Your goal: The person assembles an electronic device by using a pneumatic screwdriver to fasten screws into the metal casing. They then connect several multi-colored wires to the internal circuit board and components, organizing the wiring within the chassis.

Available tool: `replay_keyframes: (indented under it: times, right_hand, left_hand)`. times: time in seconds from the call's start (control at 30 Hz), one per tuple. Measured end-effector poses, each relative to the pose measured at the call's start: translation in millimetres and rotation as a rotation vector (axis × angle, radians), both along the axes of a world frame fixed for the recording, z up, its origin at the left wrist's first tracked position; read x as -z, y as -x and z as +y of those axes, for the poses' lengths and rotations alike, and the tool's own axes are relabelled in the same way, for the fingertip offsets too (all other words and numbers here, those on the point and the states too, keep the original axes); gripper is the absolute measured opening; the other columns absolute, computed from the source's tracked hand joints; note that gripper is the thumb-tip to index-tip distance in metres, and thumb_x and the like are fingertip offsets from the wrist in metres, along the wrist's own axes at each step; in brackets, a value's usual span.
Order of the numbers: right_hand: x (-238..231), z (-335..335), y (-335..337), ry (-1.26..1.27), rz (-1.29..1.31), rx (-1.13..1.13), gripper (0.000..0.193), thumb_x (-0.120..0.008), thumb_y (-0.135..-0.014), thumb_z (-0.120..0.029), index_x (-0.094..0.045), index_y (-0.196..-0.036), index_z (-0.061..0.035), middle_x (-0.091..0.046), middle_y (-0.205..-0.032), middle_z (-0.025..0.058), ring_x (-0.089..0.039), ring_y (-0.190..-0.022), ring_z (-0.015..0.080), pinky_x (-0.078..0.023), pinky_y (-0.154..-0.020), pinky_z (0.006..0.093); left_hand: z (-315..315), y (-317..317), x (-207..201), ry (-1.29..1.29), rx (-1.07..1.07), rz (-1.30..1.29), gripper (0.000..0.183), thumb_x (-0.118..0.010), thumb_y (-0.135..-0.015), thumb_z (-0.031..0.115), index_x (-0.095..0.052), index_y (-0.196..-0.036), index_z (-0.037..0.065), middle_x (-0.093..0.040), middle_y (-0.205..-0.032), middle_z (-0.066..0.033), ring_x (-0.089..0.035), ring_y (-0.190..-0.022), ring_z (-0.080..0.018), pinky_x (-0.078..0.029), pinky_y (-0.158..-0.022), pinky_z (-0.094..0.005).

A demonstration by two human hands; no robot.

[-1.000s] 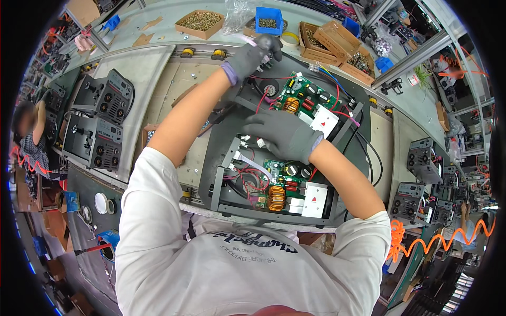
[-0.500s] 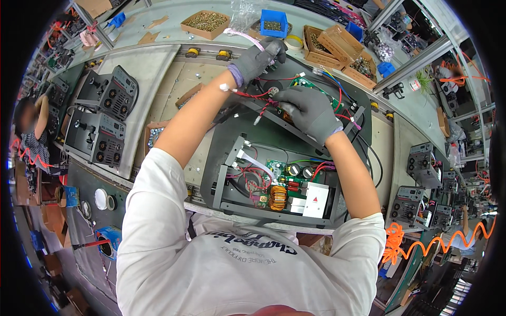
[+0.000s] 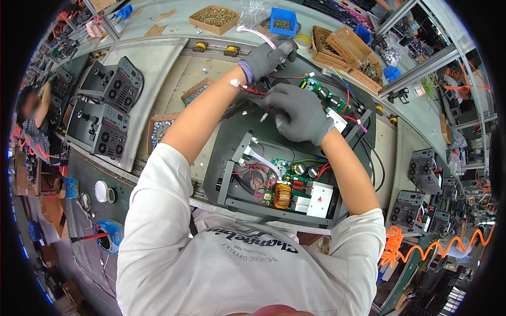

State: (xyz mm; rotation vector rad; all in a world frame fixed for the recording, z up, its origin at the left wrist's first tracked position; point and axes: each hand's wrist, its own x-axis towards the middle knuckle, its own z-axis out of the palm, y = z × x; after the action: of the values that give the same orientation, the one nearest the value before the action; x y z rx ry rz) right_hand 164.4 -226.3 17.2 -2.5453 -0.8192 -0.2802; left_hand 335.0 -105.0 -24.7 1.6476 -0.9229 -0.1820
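Two grey-gloved hands stay apart: the left hand (image 3: 268, 56) curls beside a pale ribbon cable (image 3: 257, 33), the right hand (image 3: 303, 111) bends at red wires (image 3: 253, 91); whether either grips, I cannot tell. The right partly hides the far green circuit board (image 3: 333, 101). Nearer sits a ring-shaped copper coil (image 3: 283, 195); farther, a cardboard box (image 3: 208, 28).

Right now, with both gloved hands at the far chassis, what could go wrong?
1. The red wires at the right hand stretch toward the left forearm, with a white connector in front of it; they might snag if that arm pulls back.
2. The white ribbon cable extends past the left hand, so it could get tugged or bent.
3. The right hand partly covers the far green circuit board; it may bump components there.
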Motion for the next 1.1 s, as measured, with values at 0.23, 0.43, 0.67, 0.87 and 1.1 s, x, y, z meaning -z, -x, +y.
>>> replay_keyframes:
  times: [0.23, 0.43, 0.67, 0.87, 1.1]
  right_hand:
    - [22.9, -6.1, -9.9, -0.109, 0.050, 0.037, 0.019, -0.075, -0.083, -0.019, -0.071, -0.101, -0.0128, -0.071, -0.099, 0.0066, -0.069, -0.087, 0.0277, -0.055, -0.076, 0.0366]
    - [7.5, -35.9, -25.9, -0.251, 0.362, 0.542, 0.025, -0.072, -0.089, -0.028, -0.076, -0.107, -0.0110, -0.074, -0.104, 0.0134, -0.070, -0.093, 0.0303, -0.055, -0.083, 0.0393]
    - [4.5, -15.4, -50.0, 0.589, 0.220, 0.689, 0.023, -0.065, -0.091, -0.034, -0.075, -0.105, -0.0189, -0.072, -0.102, 0.0129, -0.070, -0.096, 0.0335, -0.055, -0.085, 0.0455]
    - [24.7, -12.3, -80.5, 0.467, 0.120, 0.636, 0.024, -0.065, -0.090, -0.035, -0.075, -0.104, -0.0172, -0.072, -0.102, 0.0134, -0.069, -0.097, 0.0338, -0.054, -0.084, 0.0467]
    - [16.0, -4.3, -75.1, 0.455, 0.193, 0.646, 0.023, -0.065, -0.088, -0.026, -0.076, -0.106, -0.0189, -0.073, -0.103, 0.0116, -0.070, -0.100, 0.0321, -0.056, -0.085, 0.0446]
  left_hand:
    - [-2.1, -4.6, 0.7, -0.059, -0.025, 0.023, 0.060, -0.034, -0.102, 0.060, -0.063, -0.097, 0.008, -0.061, -0.089, -0.0036, -0.056, -0.081, -0.0168, -0.049, -0.074, -0.0337]
    - [3.2, 3.0, 0.8, 0.052, 0.048, -0.018, 0.058, -0.032, -0.105, 0.058, -0.061, -0.102, 0.008, -0.062, -0.094, -0.0043, -0.054, -0.087, -0.0172, -0.046, -0.083, -0.0323]
    - [1.5, -23.3, 16.1, 0.057, 0.167, 0.016, 0.057, -0.033, -0.108, 0.056, -0.059, -0.114, 0.006, -0.061, -0.111, -0.0044, -0.055, -0.104, -0.0160, -0.044, -0.095, -0.0302]
    - [0.1, -19.0, 18.8, 0.118, 0.183, 0.009, 0.062, -0.032, -0.106, 0.061, -0.058, -0.114, 0.006, -0.058, -0.114, -0.0065, -0.053, -0.108, -0.0179, -0.042, -0.100, -0.0332]
    - [1.3, -13.2, 16.2, 0.112, 0.150, 0.025, 0.061, -0.033, -0.106, 0.059, -0.059, -0.115, 0.005, -0.059, -0.111, -0.0049, -0.055, -0.103, -0.0166, -0.045, -0.095, -0.0315]
